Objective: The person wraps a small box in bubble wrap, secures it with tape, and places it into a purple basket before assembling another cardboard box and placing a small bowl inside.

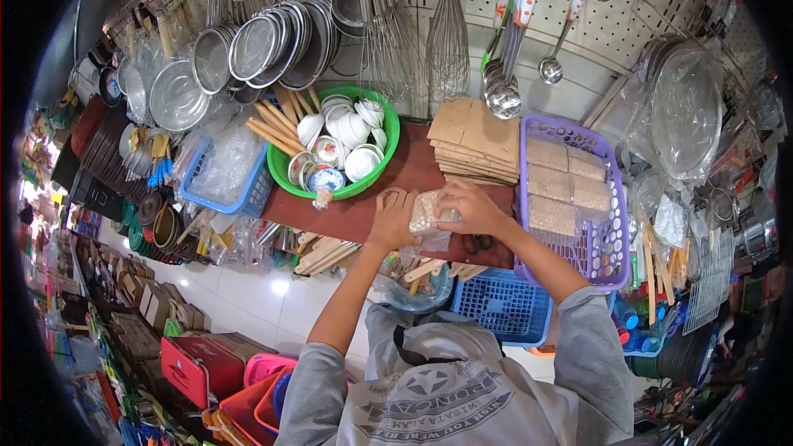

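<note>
Over the front edge of a reddish-brown shelf (410,167), a tan block-shaped package in clear wrap (424,213) sits between my two hands. My left hand (394,220) grips its left side, fingers curled around it. From the right, my right hand (467,208) presses on the top and right side with bent fingers. Loose clear plastic hangs below the package. Similar wrapped packages (549,184) lie in rows in a purple basket (611,231) to the right. Behind my hands is a stack of flat brown cardboard (474,139).
A green basin (395,128) holds small bowls and wooden rolling pins. Left of it stands a blue basket (227,202) with plastic wrap. Strainers (256,45), whisks (448,49) and ladles (503,99) hang from the pegboard. A blue crate (504,306) is below the shelf.
</note>
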Demonstrator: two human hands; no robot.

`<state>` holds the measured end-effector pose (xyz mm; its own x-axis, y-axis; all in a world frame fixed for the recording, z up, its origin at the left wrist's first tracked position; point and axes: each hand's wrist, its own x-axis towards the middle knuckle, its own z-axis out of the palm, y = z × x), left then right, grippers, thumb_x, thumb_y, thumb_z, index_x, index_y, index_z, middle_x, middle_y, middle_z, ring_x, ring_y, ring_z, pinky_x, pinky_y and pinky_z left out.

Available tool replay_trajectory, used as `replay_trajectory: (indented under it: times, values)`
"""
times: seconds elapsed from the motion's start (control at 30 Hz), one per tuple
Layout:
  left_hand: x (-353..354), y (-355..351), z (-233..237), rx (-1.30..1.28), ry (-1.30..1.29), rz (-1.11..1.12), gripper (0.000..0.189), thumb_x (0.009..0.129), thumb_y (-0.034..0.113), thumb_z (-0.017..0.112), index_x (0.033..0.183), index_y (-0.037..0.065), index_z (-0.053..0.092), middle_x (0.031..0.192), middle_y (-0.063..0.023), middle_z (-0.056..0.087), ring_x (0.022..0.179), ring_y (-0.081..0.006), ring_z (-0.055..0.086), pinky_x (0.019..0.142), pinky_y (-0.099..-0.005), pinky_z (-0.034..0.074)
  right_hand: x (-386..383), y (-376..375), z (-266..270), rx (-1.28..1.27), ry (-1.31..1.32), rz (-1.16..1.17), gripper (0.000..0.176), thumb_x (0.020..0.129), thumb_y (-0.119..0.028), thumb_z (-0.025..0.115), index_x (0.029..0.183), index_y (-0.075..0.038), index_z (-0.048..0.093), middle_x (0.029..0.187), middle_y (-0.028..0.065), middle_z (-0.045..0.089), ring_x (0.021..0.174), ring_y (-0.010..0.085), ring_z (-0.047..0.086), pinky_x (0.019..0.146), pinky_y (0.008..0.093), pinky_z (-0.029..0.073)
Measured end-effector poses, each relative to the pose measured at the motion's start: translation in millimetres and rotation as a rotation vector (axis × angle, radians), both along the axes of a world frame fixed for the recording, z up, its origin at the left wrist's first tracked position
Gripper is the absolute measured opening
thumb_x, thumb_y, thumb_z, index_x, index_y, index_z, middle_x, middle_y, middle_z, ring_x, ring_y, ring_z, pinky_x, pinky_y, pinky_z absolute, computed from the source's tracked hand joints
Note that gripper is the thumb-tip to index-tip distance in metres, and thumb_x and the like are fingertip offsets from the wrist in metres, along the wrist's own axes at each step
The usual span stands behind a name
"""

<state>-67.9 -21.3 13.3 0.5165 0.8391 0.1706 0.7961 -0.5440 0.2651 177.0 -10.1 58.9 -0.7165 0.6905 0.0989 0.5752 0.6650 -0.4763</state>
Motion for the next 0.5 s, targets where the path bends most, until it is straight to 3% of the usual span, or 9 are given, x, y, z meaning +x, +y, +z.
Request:
replay_trajectory:
  times: [0.13,0.23,0.5]
  values:
    - [0,1,1,-0.003,0.018,-0.001,0.111,0.05,0.04,0.089,0.142,0.006,0.039,0.131,-0.0164,0.048,0.131,-0.0334,0.041,0.111,-0.0543,0.025,-10,-6,1,0.161,-0.038,-0.123,0.079,0.066,-0.035,0.085,0.136,-0.019,0.053,0.144,0.0088,0.045,0.13,0.0326,0.046,0.103,0.0488,0.043]
    - [-5,0,2,-0.013,0.015,-0.018,0.112,0.05,0.04,0.089,0.144,0.008,0.037,0.133,-0.0152,0.047,0.132,-0.0333,0.039,0.112,-0.0549,0.023,-9,-7,-9,0.034,-0.153,-0.195,0.1,0.062,-0.03,0.088,0.148,-0.028,0.038,0.148,0.0075,0.039,0.135,0.0321,0.043,0.097,0.0535,0.047]
    - [-9,1,3,-0.01,0.031,-0.019,0.113,0.051,0.041,0.089,0.147,0.014,0.036,0.133,-0.0118,0.048,0.132,-0.0307,0.04,0.112,-0.056,0.022,-3,-3,-14,-0.076,-0.19,-0.227,0.117,0.057,-0.021,0.09,0.155,-0.034,0.026,0.146,0.0084,0.041,0.136,0.0347,0.044,0.095,0.0562,0.05]
